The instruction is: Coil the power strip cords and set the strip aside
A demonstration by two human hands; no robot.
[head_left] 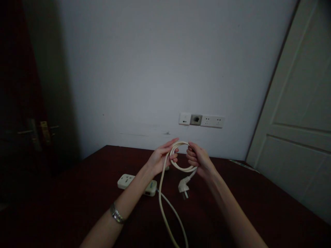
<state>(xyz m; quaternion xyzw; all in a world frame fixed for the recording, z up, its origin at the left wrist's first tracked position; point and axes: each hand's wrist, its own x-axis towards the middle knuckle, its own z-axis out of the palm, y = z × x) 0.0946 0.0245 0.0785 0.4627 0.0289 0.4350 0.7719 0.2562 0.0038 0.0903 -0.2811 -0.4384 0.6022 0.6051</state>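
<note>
Between my hands a white power cord (183,169) is looped into a round coil above the table. My left hand (162,156) grips the coil's left side, fingers curled round the strands. Closed on the coil's right side is my right hand (199,156). From below the right hand hangs the cord's plug (184,186), its pins pointing down. A loose length of cord drops from the left hand past the bottom of the view and comes back up to a white power strip (126,181). My left forearm covers the middle of the strip, which lies on the table.
The dark red table (103,165) stands against a pale wall (144,69). Wall sockets (212,121) sit low on the wall, behind my right hand. A white panelled door (297,120) is at the right. At the dark left side is a door handle (45,131).
</note>
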